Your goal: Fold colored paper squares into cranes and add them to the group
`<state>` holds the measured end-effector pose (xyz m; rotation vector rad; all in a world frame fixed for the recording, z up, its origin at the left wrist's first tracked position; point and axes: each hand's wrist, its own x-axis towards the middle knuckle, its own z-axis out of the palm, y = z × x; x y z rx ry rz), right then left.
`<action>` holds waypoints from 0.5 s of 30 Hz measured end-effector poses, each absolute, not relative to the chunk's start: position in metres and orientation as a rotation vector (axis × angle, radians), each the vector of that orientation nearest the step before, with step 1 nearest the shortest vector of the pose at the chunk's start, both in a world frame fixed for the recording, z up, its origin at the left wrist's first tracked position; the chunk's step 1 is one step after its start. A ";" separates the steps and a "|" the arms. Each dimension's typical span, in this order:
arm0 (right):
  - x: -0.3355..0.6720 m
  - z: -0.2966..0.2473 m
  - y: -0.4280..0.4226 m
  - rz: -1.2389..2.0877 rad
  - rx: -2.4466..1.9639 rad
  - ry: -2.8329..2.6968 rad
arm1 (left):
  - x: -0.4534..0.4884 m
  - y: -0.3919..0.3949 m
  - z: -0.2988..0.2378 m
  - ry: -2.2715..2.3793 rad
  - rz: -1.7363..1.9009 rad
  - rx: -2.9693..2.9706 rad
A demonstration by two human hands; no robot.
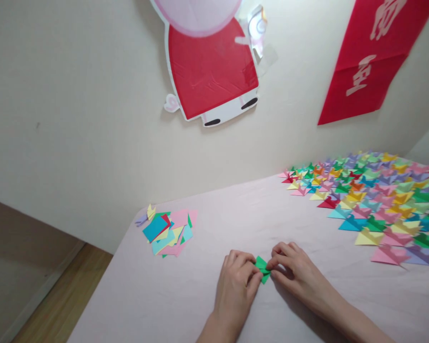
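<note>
A small green piece of folded paper [262,270] is between my two hands, low over the pale pink tablecloth [128,295]. My left hand [239,276] pinches its left edge between thumb and fingers. From the other side, my right hand [296,269] grips the right edge with thumb and forefinger, its other fingers curled. Parts of the paper are hidden behind the fingertips. Up and to the left lies a loose pile of coloured paper sheets [156,229] in blue, pink, yellow and green.
Rows of folded paper cranes [386,214] in many colours cover the table's right side. A yellow folded piece [150,212] and a purple one [141,220] sit by the pile. On the wall are a cartoon cut-out [212,71] and a red banner [364,62].
</note>
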<state>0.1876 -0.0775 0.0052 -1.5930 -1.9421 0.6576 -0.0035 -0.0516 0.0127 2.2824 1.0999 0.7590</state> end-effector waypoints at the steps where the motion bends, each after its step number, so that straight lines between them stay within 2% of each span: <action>1: 0.187 0.006 -0.077 0.666 -1.604 -1.930 | -0.002 -0.051 0.012 1.127 0.756 2.270; 7: 0.182 0.004 -0.076 0.602 -1.659 -1.873 | 0.005 -0.052 0.009 1.332 0.711 2.238; 15: 0.177 0.000 -0.077 0.525 -1.705 -1.874 | 0.007 -0.053 0.010 1.371 0.637 2.300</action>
